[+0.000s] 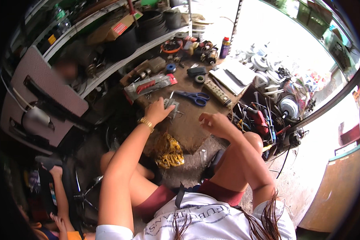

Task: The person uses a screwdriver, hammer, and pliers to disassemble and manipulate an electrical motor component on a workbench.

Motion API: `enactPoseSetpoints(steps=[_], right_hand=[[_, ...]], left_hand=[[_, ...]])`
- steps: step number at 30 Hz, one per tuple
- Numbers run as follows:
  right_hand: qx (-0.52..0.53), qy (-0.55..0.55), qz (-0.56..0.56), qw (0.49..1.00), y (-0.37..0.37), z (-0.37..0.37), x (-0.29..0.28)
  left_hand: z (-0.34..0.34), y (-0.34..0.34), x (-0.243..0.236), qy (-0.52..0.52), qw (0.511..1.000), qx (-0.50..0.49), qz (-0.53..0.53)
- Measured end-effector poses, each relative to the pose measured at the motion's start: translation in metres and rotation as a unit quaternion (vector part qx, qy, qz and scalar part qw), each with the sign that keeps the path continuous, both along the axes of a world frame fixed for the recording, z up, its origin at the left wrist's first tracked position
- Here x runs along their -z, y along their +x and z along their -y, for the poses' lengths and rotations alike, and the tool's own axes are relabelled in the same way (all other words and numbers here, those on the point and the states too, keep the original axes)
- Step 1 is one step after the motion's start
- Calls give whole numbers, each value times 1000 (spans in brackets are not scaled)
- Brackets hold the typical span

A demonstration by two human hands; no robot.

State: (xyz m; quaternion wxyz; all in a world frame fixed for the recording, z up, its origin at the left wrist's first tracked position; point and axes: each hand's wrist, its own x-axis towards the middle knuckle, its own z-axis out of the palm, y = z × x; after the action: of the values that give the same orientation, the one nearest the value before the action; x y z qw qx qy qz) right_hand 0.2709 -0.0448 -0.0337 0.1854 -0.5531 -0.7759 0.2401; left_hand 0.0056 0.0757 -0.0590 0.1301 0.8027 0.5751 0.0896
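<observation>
My left hand (pixel 159 112) is closed on a small grey metal part (pixel 173 107), apparently a little motor, resting on the worn wooden table (pixel 188 134). A thin pale tip sticks up beside its fingers; what that belongs to is unclear. My right hand (pixel 217 124) hovers over the table's right front side, fingers loosely bent and apart, nothing visible in them. Just beyond the metal part lie blue-handled scissors (pixel 196 97). A red-handled tool in a clear package (pixel 150 85) is farther left. At the table's near edge hangs a yellow and black cloth (pixel 169 151).
A power strip (pixel 217 93), tape roll (pixel 200 79), papers (pixel 233 76) and a bottle (pixel 225 48) occupy the far right of the table. A tool bin (pixel 260 120) stands right, with white fan motors (pixel 260 62) behind. Another person's hand (pixel 60 224) shows lower left.
</observation>
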Motion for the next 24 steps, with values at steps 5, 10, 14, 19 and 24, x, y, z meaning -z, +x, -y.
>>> enactPoseSetpoints(steps=[5, 10, 14, 19, 24], right_hand=[[-25, 16, 31, 999, -16, -8, 16], [3, 17, 57, 998, 5, 36, 38], [5, 121, -74, 990, 5, 78, 15], [280, 279, -139, 908, 68, 120, -22], [568, 259, -171, 762, 212, 105, 56]], left_hand=[[-29, -78, 6, 73, 991, 83, 76], [-10, -137, -48, 217, 968, 120, 43], [7, -291, -43, 465, 878, -74, -84], [64, -426, 6, 169, 560, -722, 370], [47, -400, 32, 274, 668, -633, 281]])
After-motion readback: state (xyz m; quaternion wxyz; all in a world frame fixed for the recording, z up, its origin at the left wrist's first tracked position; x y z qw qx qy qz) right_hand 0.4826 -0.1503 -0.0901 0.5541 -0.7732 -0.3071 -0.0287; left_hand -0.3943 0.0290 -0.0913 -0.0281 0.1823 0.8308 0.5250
